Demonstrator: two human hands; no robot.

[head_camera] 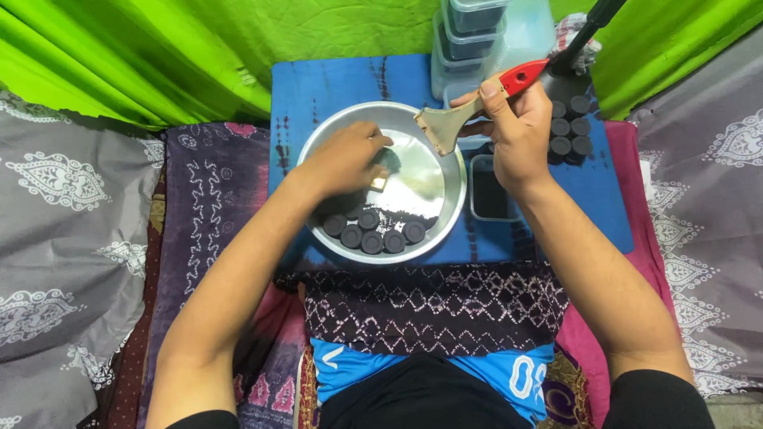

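Right hand (518, 135) is wrapped around a flat paintbrush (469, 107) with a red handle and pale bristles, held over the far right rim of the round metal pan (450, 208). Left hand (343, 159) is down in the pan pinching a small dark disc (388, 160) near the middle. A row of matching black discs (372, 235) lines the pan's near edge. More of them are stacked (571, 127) by the blue board's (334, 83) right edge, half hidden behind the right hand, next to a small dark tray (489, 197).

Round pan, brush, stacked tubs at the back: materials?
Pan: bare metal, likely aluminium or steel; silvery, mirror glare on its floor.
Brush in the right hand: pale wood-like body, glossy red grip, probably painted or plastic.
Tubs: clear plastic; the contents show through.
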